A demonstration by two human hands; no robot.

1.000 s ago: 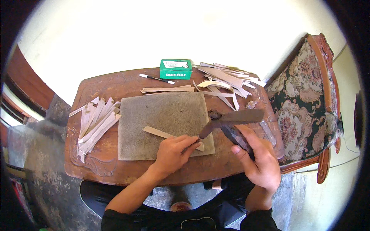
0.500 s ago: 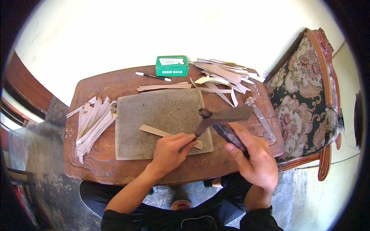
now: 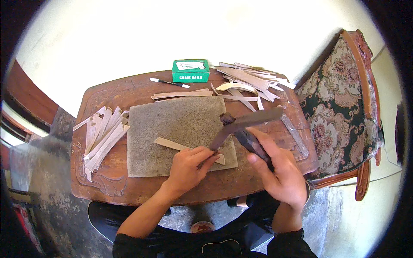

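In my right hand (image 3: 282, 174) is the dark handle of a hammer (image 3: 254, 119) with a long, bent metal head. One end of the head slopes down to the fingertips of my left hand (image 3: 187, 167); the other points out to the right. My left thumb and fingers are pinched together over a thin, pale wooden strip (image 3: 167, 143). Whatever is between those fingertips is hidden or too small to make out. The strip lies slanted on a grey-brown rectangular slab (image 3: 157, 122), sticking out on both sides of my left fingers.
The carved wooden table (image 3: 116, 189) also bears a pile of strips (image 3: 103, 142) at left, a larger strip pile (image 3: 247, 81) at the back right, a green box (image 3: 190, 71), a pen (image 3: 169, 83) and a worn bar (image 3: 294, 135). A floral chair (image 3: 331, 103) stands at right.
The hammer head has tilted, its right end rising, while its lower end stays by my left fingertips. My left hand keeps its place on the strip. The whole view has shifted slightly.
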